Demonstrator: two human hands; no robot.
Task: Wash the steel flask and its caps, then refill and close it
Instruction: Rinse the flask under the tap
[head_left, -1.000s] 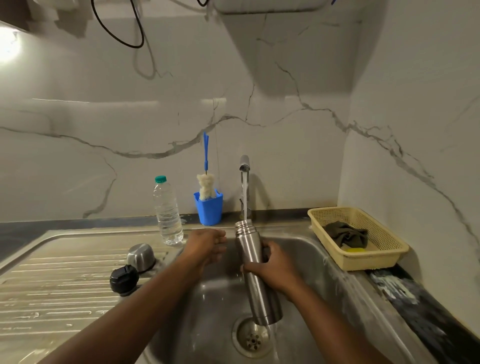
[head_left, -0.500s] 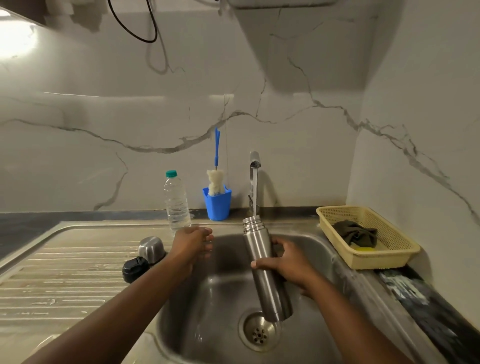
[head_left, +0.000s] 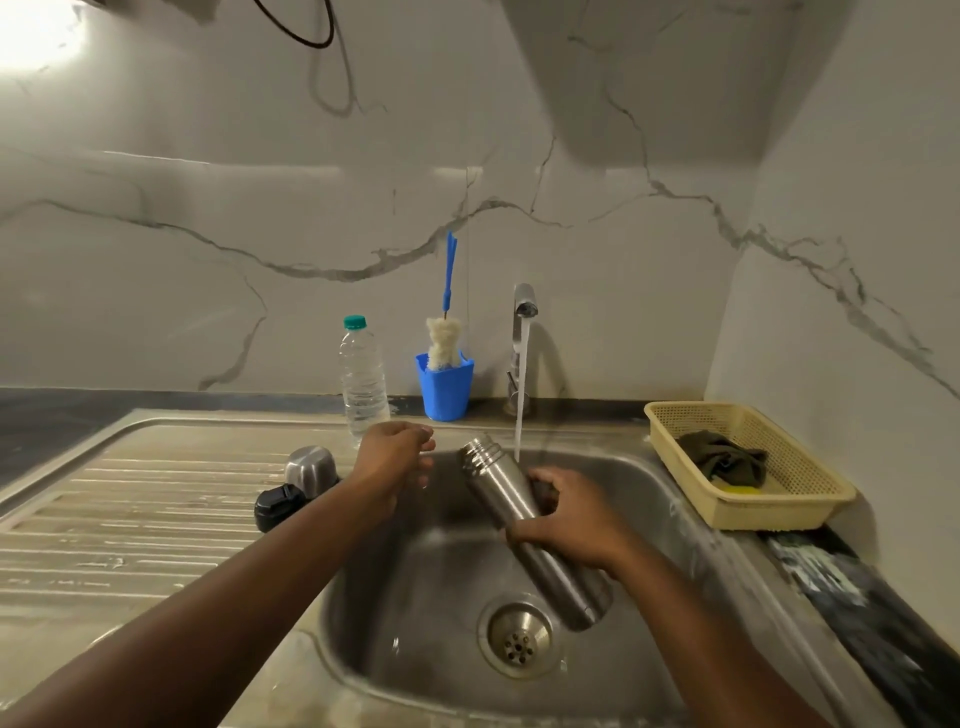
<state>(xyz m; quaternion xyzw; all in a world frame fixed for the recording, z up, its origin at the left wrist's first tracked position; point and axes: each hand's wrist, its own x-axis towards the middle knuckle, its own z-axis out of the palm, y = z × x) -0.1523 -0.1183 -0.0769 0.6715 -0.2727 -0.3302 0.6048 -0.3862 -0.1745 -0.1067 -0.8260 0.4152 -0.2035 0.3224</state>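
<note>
On the left, the ribbed steel draining board of the bench (head_left: 130, 519) looks dull and streaked. Near its inner edge sit two caps close together: a black cap (head_left: 278, 506) of knobbly plastic and, just behind it, a domed steel cap (head_left: 310, 464), smooth and shiny. Behind them a clear plastic bottle (head_left: 363, 379) with a green top stands upright; how full it is I cannot tell. The left hand (head_left: 392, 462) hovers at the sink's near-left rim, its fingers loosely curled and grasping nothing. By the wall a blue plastic cup (head_left: 444, 387) holds a brush (head_left: 442, 340) with a fluffy white head and a thin blue handle. A chrome tap (head_left: 523, 304) runs a thin stream of water (head_left: 521, 384) that falls just beside the ringed neck of the flask (head_left: 498, 488). This slim brushed-steel cylinder is tilted over the sink (head_left: 415, 571), open mouth up and leftward, base low near the round drain (head_left: 517, 639). The right hand (head_left: 569, 525) grasps it at mid-body, fingers (head_left: 548, 475) wrapped behind and thumb across the front. Far right, a yellow mesh basket (head_left: 670, 415) holds a crumpled dark cloth (head_left: 724, 457) over something yellow.
</note>
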